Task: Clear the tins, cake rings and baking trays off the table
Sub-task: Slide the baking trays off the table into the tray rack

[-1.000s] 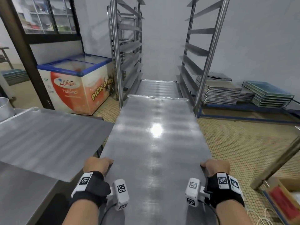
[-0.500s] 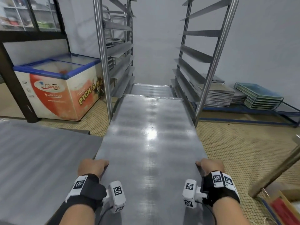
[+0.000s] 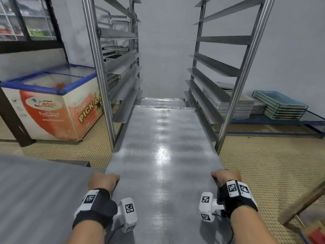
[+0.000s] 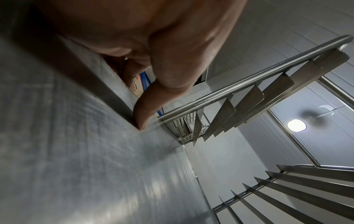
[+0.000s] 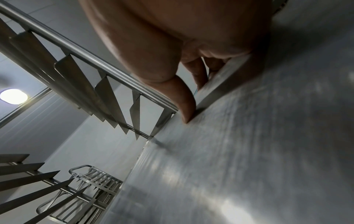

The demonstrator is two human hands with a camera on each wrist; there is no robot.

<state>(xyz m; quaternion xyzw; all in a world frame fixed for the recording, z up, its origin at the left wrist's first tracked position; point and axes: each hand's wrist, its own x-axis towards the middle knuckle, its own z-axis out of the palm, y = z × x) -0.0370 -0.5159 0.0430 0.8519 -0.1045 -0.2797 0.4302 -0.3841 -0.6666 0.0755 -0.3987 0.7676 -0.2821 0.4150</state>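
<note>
We can read print only on the chest freezer (image 3: 52,104) at the left: a red brand logo that looks like "Lazat" on its front panel, and "PICK &" in yellow capitals on its side, the rest hidden behind the rack post (image 3: 98,73). The smaller script there is too blurred for us.
</note>
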